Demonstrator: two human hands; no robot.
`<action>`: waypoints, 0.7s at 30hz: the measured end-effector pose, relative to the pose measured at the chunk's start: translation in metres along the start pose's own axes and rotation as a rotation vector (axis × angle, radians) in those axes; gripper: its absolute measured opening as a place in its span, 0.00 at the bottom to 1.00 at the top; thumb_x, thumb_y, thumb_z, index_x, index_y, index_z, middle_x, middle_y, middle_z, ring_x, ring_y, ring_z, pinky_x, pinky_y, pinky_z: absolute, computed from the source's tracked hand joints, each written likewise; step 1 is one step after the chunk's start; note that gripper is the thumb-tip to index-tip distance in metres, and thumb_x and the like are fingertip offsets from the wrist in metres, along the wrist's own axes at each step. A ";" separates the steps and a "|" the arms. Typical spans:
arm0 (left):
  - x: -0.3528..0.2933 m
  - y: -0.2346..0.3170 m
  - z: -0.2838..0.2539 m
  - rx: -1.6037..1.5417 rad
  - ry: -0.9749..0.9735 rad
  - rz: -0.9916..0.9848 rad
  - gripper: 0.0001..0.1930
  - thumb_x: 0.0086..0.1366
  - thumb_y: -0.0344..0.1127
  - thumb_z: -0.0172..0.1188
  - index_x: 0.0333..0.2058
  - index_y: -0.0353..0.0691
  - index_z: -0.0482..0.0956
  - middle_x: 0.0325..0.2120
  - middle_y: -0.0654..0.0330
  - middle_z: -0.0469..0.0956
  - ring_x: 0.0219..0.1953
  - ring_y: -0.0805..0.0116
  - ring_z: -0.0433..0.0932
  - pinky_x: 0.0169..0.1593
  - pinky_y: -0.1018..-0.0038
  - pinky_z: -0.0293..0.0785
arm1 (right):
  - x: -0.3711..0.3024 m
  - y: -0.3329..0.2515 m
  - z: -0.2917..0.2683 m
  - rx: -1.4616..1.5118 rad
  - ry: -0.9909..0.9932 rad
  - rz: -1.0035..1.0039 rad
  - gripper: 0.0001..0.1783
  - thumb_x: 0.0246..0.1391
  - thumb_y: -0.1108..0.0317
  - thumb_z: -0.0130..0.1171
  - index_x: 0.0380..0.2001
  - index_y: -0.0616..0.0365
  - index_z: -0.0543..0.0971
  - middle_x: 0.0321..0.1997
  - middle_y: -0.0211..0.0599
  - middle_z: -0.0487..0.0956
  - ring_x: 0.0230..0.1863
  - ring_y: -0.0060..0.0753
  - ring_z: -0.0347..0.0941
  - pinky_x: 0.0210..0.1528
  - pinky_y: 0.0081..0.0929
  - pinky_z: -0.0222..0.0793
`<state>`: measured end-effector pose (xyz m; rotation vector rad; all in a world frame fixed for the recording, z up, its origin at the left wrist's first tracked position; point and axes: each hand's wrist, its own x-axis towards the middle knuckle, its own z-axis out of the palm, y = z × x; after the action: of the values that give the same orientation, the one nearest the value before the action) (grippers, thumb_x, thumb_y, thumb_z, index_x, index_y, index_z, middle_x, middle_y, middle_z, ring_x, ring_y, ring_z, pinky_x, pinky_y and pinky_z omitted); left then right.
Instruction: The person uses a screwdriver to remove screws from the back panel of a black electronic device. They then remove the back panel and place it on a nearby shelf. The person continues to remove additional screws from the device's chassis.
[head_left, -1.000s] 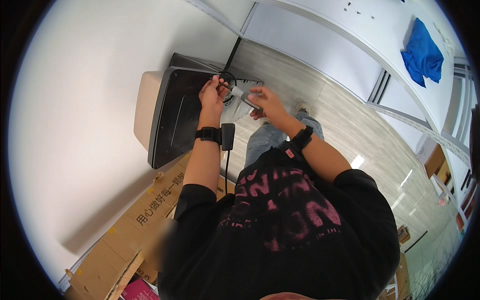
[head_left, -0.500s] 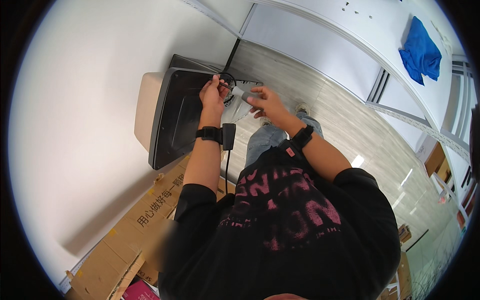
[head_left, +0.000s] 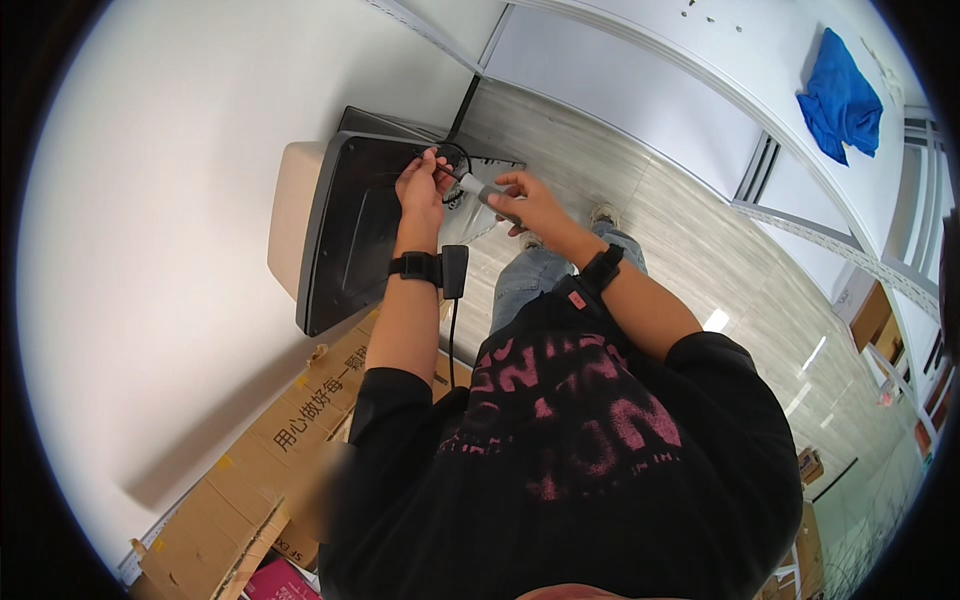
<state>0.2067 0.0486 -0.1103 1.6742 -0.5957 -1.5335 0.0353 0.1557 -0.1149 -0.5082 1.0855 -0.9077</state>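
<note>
Now the black monitor [head_left: 355, 235] is lying at eleven o'clock against the wall, a cable [head_left: 452, 160] looping at its back. The left hand [head_left: 420, 185] is pinching that cable; the right hand [head_left: 530, 200] is gripping a grey plug [head_left: 487, 193]. Best keeping the plug square and the cable slack.

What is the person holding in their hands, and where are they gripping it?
The right hand grips a small grey tool by its rear end. The left hand pinches its front tip, next to a black cable at the monitor's back.
</note>
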 end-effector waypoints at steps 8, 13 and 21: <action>-0.003 0.002 0.004 -0.076 -0.012 -0.019 0.10 0.66 0.35 0.53 0.41 0.38 0.76 0.30 0.61 0.77 0.30 0.71 0.76 0.34 0.75 0.76 | 0.004 0.005 -0.004 -0.080 0.013 -0.017 0.22 0.50 0.65 0.57 0.50 0.55 0.69 0.40 0.38 0.73 0.35 0.27 0.73 0.26 0.24 0.72; 0.000 -0.001 0.002 0.016 0.023 0.003 0.08 0.65 0.35 0.54 0.39 0.38 0.76 0.28 0.63 0.77 0.27 0.74 0.75 0.30 0.77 0.75 | 0.007 0.016 -0.003 -0.216 0.104 -0.224 0.22 0.50 0.65 0.58 0.49 0.56 0.69 0.39 0.38 0.73 0.35 0.27 0.73 0.26 0.24 0.72; 0.002 -0.001 -0.004 -0.027 -0.035 0.002 0.08 0.64 0.35 0.55 0.38 0.39 0.77 0.29 0.62 0.77 0.28 0.75 0.75 0.32 0.78 0.76 | 0.001 -0.008 -0.009 0.073 -0.073 0.131 0.21 0.51 0.65 0.56 0.48 0.58 0.68 0.35 0.36 0.73 0.32 0.26 0.74 0.26 0.26 0.72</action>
<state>0.2106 0.0484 -0.1129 1.6288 -0.5919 -1.5660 0.0239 0.1510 -0.1132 -0.4018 1.0040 -0.8054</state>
